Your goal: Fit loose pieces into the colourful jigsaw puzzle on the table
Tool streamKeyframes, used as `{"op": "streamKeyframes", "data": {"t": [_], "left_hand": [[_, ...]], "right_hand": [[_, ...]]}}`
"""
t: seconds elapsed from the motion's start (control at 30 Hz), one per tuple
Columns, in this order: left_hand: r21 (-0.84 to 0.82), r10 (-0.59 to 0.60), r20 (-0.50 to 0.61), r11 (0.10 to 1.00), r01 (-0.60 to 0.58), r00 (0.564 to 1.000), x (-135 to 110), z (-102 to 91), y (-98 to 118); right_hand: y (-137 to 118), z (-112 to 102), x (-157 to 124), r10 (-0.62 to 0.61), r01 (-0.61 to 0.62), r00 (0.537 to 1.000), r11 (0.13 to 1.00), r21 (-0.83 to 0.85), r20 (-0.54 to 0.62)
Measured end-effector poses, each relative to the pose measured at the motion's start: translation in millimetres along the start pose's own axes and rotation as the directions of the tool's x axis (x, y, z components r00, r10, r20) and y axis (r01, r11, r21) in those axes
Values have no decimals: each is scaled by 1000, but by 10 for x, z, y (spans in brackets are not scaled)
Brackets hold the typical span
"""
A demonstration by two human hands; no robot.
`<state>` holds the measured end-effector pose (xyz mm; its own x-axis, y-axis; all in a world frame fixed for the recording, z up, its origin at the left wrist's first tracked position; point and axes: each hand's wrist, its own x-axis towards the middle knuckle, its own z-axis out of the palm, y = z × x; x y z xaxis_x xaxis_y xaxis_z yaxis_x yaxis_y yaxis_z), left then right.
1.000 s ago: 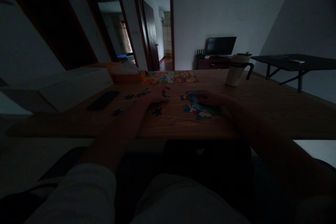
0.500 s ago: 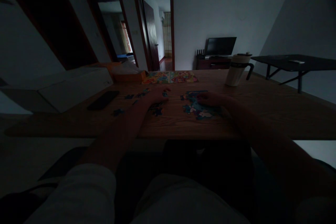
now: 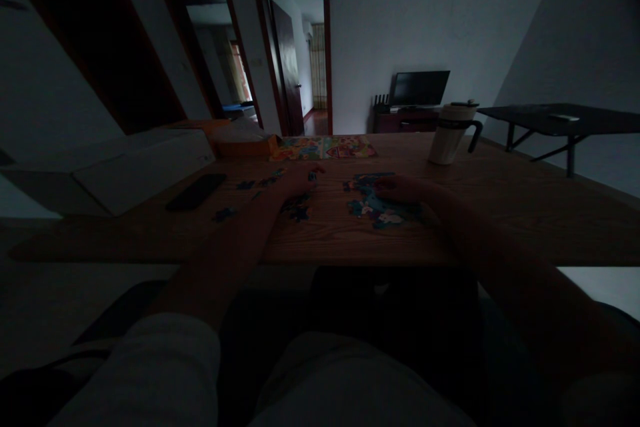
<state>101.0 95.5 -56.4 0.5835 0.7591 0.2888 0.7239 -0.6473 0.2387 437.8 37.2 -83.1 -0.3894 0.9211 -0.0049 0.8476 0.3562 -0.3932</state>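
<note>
The room is dim. My left hand (image 3: 299, 179) rests on the wooden table (image 3: 500, 213) with its fingertips pinched on a small puzzle piece (image 3: 313, 175). More loose puzzle pieces (image 3: 297, 207) lie under and left of it. My right hand (image 3: 400, 188) lies on the upper edge of a partly joined blue puzzle patch (image 3: 381, 212); its fingers are curled, and what they hold is too dark to make out.
A colourful puzzle picture sheet (image 3: 325, 147) lies at the table's far side beside an orange box (image 3: 245, 145). A white mug with a dark handle (image 3: 451, 132) stands far right. A black phone (image 3: 196, 191) and a white box (image 3: 140, 163) are at the left.
My left hand's fingertips have lifted slightly and edged away with the small piece. The right hand has barely moved.
</note>
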Motion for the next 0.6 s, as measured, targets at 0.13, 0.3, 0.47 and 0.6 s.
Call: {"op": "streamKeyframes", "data": {"t": [0.13,0.3,0.47,0.6], "left_hand": [[13,-2,-51,1000,2,999,4,-4,5],[-4,16,-131,1000,-17,991,18,24,-19],[-21,16,-164,1000,-20,986,34,36,-32],[-78,-22,-195,997,6,980,62,26,15]], "right_hand": [[-61,-28,-33,2,-2,1000,1000,-3,-8],[16,-78,-88,53,-43,997,986,161,-57],[335,-179,-73,238,-193,927,966,174,-291],[462,-210,-39,230,-215,898,973,84,-374]]}}
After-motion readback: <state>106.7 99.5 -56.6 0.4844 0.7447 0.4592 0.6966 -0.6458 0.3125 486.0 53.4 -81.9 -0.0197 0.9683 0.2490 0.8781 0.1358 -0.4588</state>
